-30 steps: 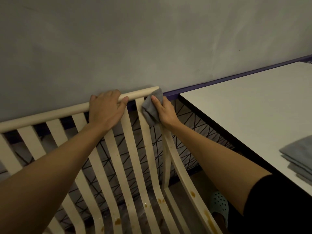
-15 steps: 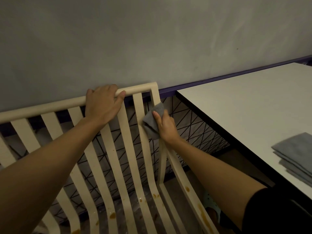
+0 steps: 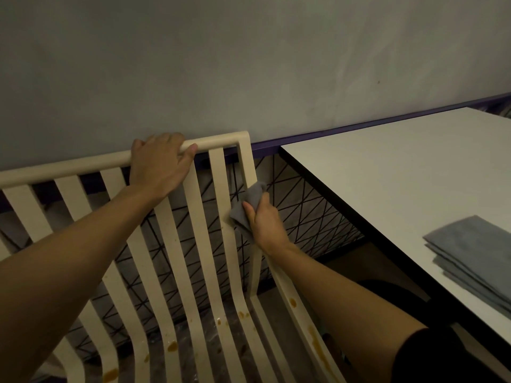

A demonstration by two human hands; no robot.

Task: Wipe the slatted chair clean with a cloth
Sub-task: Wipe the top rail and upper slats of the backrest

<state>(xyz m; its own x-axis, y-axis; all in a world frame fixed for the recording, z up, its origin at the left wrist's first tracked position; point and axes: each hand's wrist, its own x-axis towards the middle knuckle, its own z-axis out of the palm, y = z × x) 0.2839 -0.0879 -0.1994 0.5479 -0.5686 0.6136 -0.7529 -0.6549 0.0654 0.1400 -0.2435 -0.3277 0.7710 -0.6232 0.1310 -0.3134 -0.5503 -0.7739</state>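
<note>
A cream slatted chair (image 3: 199, 244) fills the lower left, its back facing me and its top rail running along the grey wall. My left hand (image 3: 160, 167) grips the top rail near its right end. My right hand (image 3: 265, 225) holds a bunched grey cloth (image 3: 246, 208) pressed against the rightmost back slat, about a third of the way down from the top corner. Brown stains dot the seat slats lower down, near the bend and along the right side rail.
A white table (image 3: 387, 183) with a dark edge stands close on the right; a stack of folded grey cloths (image 3: 475, 255) lies on it. Behind the chair runs a black wire lattice (image 3: 304, 205) under a purple ledge. The grey wall is just beyond.
My right hand has slid the cloth down the rightmost slat, from the top corner of the rail to lower on the slat. My left hand stays on the top rail.
</note>
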